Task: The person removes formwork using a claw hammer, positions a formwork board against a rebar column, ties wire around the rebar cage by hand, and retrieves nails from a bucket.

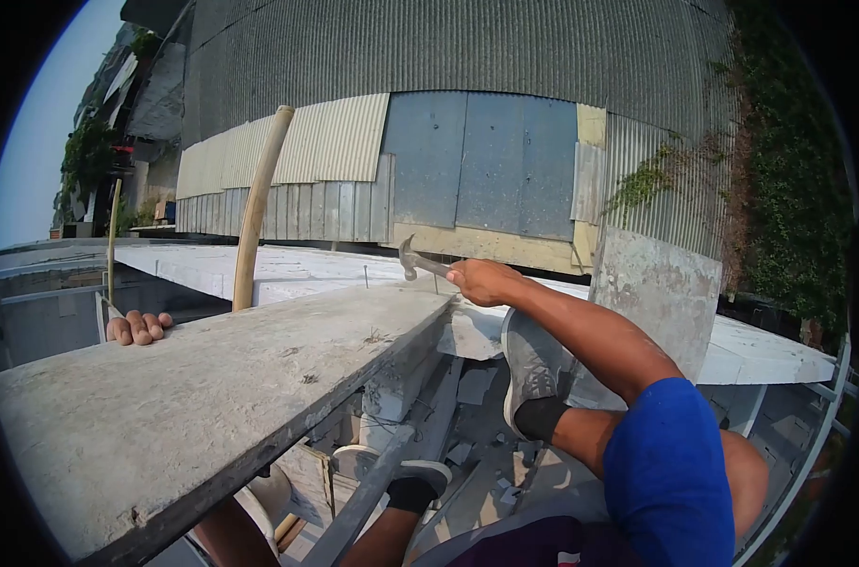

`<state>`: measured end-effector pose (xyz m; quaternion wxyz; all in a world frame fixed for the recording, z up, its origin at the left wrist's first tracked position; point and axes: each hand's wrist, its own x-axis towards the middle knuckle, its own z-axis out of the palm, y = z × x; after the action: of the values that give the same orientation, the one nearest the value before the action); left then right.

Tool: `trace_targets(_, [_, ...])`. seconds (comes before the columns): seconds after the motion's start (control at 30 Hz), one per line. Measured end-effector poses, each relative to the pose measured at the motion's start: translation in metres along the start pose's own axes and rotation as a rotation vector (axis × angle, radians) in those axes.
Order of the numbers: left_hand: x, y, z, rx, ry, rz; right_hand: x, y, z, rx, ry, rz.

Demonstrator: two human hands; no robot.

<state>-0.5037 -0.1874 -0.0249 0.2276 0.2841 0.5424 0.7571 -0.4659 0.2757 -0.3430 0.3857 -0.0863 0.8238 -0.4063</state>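
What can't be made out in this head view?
Head view, left hand: palm and wrist, hidden by the grey slab, so its grip is unclear.
Head view, hammer: grip end, covered by the right hand.
Head view, grey slab: left end, lost in the dark lens border.
Head view, thin upright spike: too small to identify.

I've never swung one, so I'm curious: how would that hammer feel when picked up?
The hammer is probably head-heavy, since its clawed head looks chunkier than the slim handle. It seems stiff: the exposed handle runs straight from the right hand.
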Motion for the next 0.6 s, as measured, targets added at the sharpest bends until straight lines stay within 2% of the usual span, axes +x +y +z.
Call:
trace_targets(0.07, [0.005,-0.002,-0.004,-0.015,-0.017,0.004,-0.003,-0.017,-0.015,0.064,0.172,0.008])
trace_targets(0.17, [0.006,-0.001,-0.005,0.025,-0.047,0.006,0.006,-0.024,-0.001,0.326,0.600,0.004])
trace_targets(0.27, [0.009,-0.002,0.002,-0.005,-0.015,0.002,0.007,-0.012,0.017,0.143,0.255,0.022])
trace_targets(0.3, [0.008,-0.002,0.001,0.008,-0.019,0.013,0.006,-0.007,0.020,0.000,-0.085,0.029])
trace_targets(0.4, [0.002,-0.002,-0.002,0.017,-0.017,0.012,0.008,-0.002,0.001,-0.077,-0.107,0.047])
trace_targets(0.53, [0.006,-0.003,0.005,0.030,0.041,0.014,0.016,-0.013,-0.017,0.043,0.264,-0.033])
trace_targets(0.6, [0.009,-0.002,0.005,0.047,0.046,0.026,0.020,-0.033,-0.035,0.261,0.460,-0.126])
